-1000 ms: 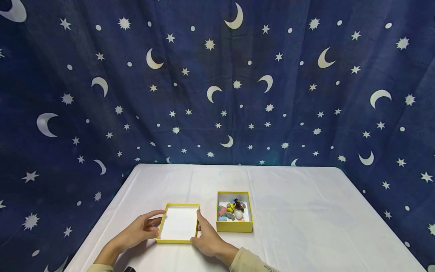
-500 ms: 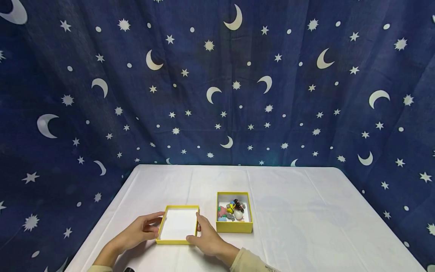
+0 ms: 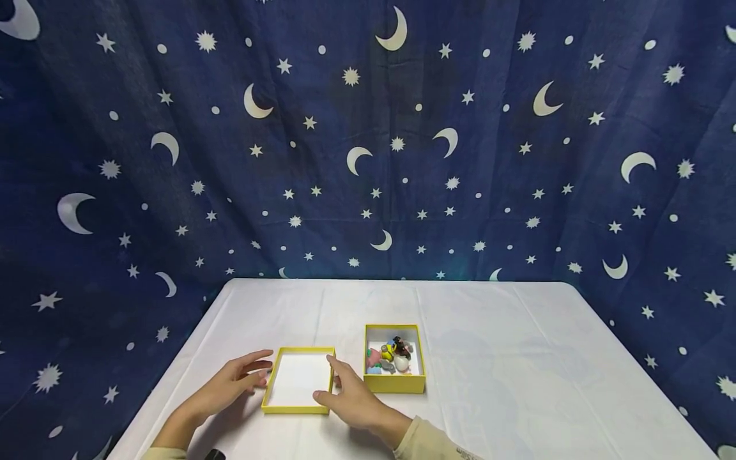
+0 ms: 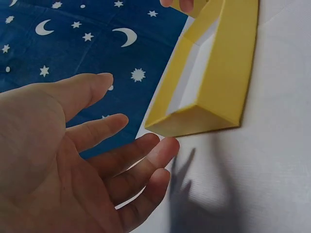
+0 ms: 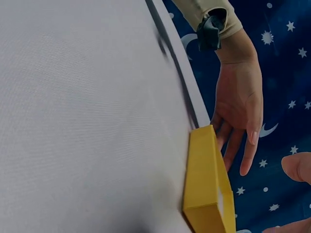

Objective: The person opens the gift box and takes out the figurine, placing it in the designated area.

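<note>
A shallow yellow box lid (image 3: 296, 409) with a white inside lies hollow side up on the white table. My left hand (image 3: 227, 383) is just off its left side, fingers spread and relaxed; the left wrist view shows the same hand (image 4: 112, 155) with a small gap to the yellow wall. Over the lid's right side hangs my right hand (image 3: 356, 399), thumb and fingers apart. Whether a fingertip still touches the rim is hard to tell. To the right stands an uncovered yellow box (image 3: 395, 384) holding several small toy figures (image 3: 393, 354) in mixed colours.
The white-covered table (image 3: 506, 358) extends to the right and behind the boxes. A dark blue curtain (image 3: 322, 160) with moons and stars hangs at the back and sides. A small black object (image 3: 215, 454) shows at the bottom edge near my left forearm.
My left hand has let go of the lid and drawn slightly left. The right hand's grip has loosened, its thumb lifting off the rim. Lid and box stay in place.
</note>
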A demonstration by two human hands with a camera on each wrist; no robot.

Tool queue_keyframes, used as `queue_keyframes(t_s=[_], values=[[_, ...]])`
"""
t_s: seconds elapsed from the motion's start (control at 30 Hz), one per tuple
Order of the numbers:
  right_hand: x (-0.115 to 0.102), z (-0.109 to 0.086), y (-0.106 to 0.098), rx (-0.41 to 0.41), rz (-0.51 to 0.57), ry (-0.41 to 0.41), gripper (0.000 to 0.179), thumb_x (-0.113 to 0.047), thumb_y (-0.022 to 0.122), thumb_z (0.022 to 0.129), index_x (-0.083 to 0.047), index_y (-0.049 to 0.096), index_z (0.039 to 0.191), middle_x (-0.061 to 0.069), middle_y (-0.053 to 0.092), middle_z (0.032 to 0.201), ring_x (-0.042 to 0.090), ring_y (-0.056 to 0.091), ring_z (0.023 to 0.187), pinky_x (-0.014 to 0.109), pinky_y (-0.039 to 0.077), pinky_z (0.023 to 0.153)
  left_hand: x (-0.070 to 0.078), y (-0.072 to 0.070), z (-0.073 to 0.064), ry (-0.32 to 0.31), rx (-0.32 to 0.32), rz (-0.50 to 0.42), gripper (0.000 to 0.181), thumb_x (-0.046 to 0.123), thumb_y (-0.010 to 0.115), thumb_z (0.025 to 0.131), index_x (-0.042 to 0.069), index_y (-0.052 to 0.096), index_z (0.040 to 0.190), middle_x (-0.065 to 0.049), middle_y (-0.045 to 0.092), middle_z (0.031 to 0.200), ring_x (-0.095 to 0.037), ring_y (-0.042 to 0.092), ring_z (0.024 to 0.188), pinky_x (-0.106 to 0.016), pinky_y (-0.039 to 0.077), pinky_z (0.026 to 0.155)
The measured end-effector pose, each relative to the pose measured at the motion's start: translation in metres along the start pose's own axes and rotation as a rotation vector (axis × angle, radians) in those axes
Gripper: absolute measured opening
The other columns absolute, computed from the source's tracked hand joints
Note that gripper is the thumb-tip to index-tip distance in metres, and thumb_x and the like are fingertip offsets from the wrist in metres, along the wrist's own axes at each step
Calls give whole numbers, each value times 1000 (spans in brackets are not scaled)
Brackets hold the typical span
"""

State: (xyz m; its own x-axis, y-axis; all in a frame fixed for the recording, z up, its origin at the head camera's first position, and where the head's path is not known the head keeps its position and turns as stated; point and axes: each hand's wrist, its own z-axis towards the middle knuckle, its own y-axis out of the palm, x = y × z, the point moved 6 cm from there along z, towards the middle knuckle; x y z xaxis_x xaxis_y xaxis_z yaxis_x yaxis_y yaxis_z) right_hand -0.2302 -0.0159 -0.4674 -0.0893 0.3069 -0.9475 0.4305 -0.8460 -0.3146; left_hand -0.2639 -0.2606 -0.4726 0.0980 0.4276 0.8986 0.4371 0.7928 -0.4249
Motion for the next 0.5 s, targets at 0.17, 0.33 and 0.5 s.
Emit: queue_keyframes(t_s=[0.17, 0.33, 0.5], values=[[-6, -4, -2, -27, 33, -40, 67, -22, 66, 95, -8, 37, 154, 24, 39, 154, 40, 46, 132, 60, 46, 104, 4, -3, -2, -16, 34, 25, 61, 22, 54, 105, -9, 31, 152, -38, 46, 146, -31, 66, 115, -30, 55, 81], [-11, -5, -10, -53, 66, -73, 59, -21, 64, 97, -13, 42, 151, 23, 39, 151, 37, 46, 131, 51, 49, 102, 17, -5, 1, 40, 62, 74, 58, 22, 54, 105, -7, 35, 152, -37, 48, 145, -43, 58, 126, -23, 53, 86], [-18, -8, -17, -49, 82, -121, 54, -21, 64, 97, -15, 48, 149, 22, 43, 150, 36, 48, 130, 34, 50, 98, 34, -5, 1, 102, 61, 95, 55, 22, 54, 105, -4, 38, 151, -34, 51, 144, -44, 57, 128, -15, 49, 92]])
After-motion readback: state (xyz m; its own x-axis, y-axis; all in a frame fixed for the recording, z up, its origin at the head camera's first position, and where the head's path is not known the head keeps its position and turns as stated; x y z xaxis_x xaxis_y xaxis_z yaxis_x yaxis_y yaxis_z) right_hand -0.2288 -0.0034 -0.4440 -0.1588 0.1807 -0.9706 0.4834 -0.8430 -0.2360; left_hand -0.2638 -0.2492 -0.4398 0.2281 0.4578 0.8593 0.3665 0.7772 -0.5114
